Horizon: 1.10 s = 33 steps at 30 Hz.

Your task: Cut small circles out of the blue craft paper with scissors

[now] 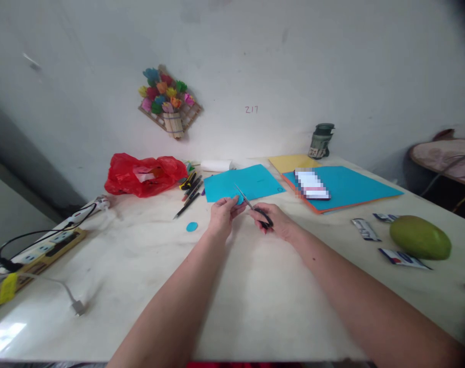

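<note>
My left hand point(223, 214) pinches a small piece of blue paper point(239, 200) between thumb and fingers. Black-handled scissors point(263, 217) are in my right hand point(276, 220), with fingers through the handles. Their blades point up and left, right beside the small blue piece; whether they touch it I cannot tell. Behind both hands lies a blue sheet point(238, 176) with a small circle drawn near its right corner. A cut blue paper disc point(192, 226) rests on the table to the left of my left hand.
Pens point(186, 204) and a yellow-black cutter point(188, 180) lie left of the sheet, near a red plastic bag point(140, 176). A phone point(312, 184) rests on stacked coloured paper point(355, 186). A green fruit point(420, 237) and small packets point(366, 229) sit right; a power strip point(44, 250) left.
</note>
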{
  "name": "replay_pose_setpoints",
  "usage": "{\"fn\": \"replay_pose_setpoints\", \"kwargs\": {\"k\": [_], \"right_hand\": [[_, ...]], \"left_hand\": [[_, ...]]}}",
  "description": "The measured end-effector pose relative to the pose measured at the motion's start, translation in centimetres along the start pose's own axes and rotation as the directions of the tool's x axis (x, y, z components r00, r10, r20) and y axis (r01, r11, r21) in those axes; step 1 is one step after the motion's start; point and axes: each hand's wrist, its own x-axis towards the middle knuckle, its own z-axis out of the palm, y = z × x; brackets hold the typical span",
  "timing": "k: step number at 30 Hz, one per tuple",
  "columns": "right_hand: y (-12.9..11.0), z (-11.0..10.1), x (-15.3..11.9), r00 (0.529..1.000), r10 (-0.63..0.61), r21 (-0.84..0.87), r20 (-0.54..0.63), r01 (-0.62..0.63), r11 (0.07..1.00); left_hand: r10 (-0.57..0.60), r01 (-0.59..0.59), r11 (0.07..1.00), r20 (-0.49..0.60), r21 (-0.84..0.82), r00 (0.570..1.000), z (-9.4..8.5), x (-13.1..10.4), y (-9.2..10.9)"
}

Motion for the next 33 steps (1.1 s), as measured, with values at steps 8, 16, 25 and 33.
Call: {"fn": "replay_pose_setpoints", "kwargs": {"k": [8,16,25,33], "right_hand": [[-0.2,0.0,-0.1,1.0,0.003,0.008,-0.016,-0.003,1.0],[0.6,0.0,0.6,1.0,0.003,0.028,-0.024,-0.002,1.0],[0.6,-0.1,0.6,1.0,0.008,0.034,-0.028,-0.007,0.999],[0.9,-0.2,0.8,0.999,0.009,0.031,-0.033,-0.008,0.999]], "left_hand": [[0.012,-0.012,1.0,0.008,0.006,1.0,-0.1,0.0,0.0],[0.013,-0.013,1.0,0.007,0.005,1.0,-0.3,0.1,0.0],[0.014,-0.014,1.0,0.006,-0.002,1.0,-0.3,0.2,0.0],[0.012,-0.012,1.0,0.0,-0.005,1.0,-0.4,0.2,0.0]]}}
